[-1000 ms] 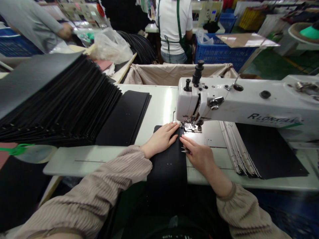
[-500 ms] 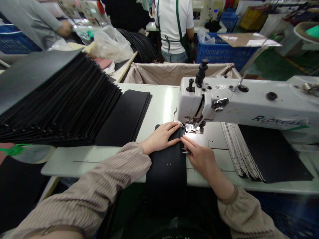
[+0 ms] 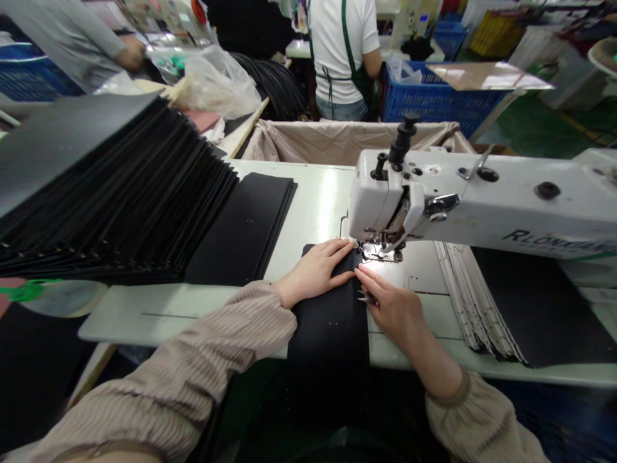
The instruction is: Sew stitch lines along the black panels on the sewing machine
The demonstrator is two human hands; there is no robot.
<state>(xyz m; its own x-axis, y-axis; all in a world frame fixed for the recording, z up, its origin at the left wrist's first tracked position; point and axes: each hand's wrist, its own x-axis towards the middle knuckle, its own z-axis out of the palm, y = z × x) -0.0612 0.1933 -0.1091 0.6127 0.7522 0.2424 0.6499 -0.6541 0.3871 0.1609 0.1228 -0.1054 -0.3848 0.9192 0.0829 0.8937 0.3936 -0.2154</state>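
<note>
Left hand (image 3: 313,271) lies flat, pressing the black strip (image 3: 330,341) straight to the sewing machine (image 3: 434,209) — right hand (image 3: 393,315) curls around small snips (image 3: 366,298).

- a fanned stack of black panels (image 3: 110,186) overhanging the left edge of the worktop (image 3: 313,218)
- a flat pile of black panels (image 3: 241,228) just right of that stack
- a pile of black sheets with pale strips (image 3: 525,308) at the worktop's right end
- a canvas-lined bin (image 3: 347,143) beyond the far edge
- a clear plastic bag (image 3: 216,83) beside a coil of black cord (image 3: 270,87)
- a blue crate (image 3: 434,90) under a cardboard sheet (image 3: 486,76)
- a co-worker in a green apron (image 3: 342,58), back turned
</note>
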